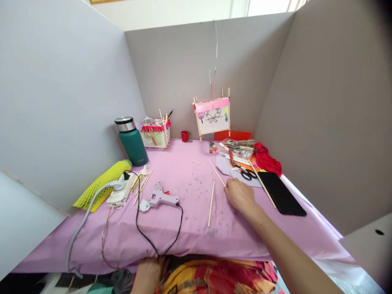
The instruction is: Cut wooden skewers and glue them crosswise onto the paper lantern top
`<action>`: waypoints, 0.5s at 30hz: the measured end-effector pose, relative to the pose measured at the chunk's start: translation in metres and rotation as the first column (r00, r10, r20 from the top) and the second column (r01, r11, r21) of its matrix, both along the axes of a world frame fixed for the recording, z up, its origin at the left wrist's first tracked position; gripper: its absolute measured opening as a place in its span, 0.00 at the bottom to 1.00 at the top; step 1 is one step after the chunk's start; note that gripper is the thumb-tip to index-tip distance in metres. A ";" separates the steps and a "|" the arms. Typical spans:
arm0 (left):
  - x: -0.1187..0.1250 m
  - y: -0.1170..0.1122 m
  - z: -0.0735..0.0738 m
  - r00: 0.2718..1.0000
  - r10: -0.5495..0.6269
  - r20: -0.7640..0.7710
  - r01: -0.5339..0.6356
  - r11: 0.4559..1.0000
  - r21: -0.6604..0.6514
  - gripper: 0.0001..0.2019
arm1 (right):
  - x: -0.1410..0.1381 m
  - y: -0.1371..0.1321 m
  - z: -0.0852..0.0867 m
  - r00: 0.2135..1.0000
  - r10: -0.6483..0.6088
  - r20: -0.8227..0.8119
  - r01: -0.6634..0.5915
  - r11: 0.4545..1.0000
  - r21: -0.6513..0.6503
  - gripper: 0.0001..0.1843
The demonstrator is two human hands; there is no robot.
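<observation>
My right hand rests on the cloth right of the middle. Its fingers are closed on the near end of a thin wooden stick, which points away to the upper left. A second wooden stick lies loose just left of this hand. Low at the table's front edge is my left hand, close to a black cord; its fingers are hidden. Left of the middle, a light purple glue gun lies on its side, its nozzle near a small stained scrap.
At left are a power strip, more sticks, yellow netting and a teal bottle. A decorated box stands behind. Scissors, a black phone and red cloth lie right. A stick-framed picture hangs from wire.
</observation>
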State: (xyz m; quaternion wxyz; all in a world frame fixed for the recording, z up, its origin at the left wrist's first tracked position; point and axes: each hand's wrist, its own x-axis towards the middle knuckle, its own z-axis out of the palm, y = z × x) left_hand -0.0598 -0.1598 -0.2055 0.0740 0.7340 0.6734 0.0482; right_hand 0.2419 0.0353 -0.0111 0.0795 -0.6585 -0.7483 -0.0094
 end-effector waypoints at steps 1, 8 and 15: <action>-0.002 -0.002 0.001 0.999 -0.011 -0.033 0.010 1.000 -0.010 0.17 | -0.006 0.008 0.001 1.000 0.011 0.004 -0.011 1.000 -0.002 0.12; -0.006 -0.002 -0.005 0.977 -0.183 -0.114 0.172 0.980 -0.104 0.16 | -0.084 0.085 0.015 0.985 0.167 -0.042 -0.168 0.985 -0.037 0.16; -0.011 -0.002 0.007 0.937 -0.337 -0.095 0.329 0.940 -0.089 0.08 | -0.107 0.110 0.019 0.981 0.178 -0.077 -0.188 0.970 -0.156 0.16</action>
